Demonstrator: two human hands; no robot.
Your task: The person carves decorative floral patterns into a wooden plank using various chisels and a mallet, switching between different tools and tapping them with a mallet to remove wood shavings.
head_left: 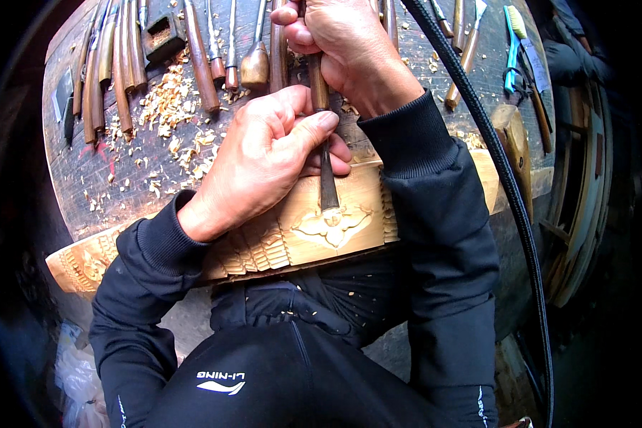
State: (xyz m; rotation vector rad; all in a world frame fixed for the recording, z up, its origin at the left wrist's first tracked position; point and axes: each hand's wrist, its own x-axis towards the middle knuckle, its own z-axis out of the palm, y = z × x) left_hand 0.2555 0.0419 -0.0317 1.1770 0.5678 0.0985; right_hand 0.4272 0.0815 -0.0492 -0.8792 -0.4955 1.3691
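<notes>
Both my hands are on one wood-carving chisel point(328, 182), its blade slanting down toward me. My right hand point(353, 53) grips the wooden handle near the top. Lower down, my left hand point(267, 146) pinches the shank between thumb and fingers. The chisel's edge touches the carved wooden board point(303, 207), right at the top of a raised flower-like motif point(333, 227). Rows of small scale-like cuts cover the board to the left of that motif. My right sleeve hides part of the board's right side.
Several carving tools with wooden handles point(200, 64) lie along the far side of the worktable point(71, 167). Wood shavings point(167, 100) are scattered there. A blue brush point(513, 43) lies at the far right. A thick black cable point(503, 157) hangs down on the right, and a plastic bag point(78, 374) sits at lower left.
</notes>
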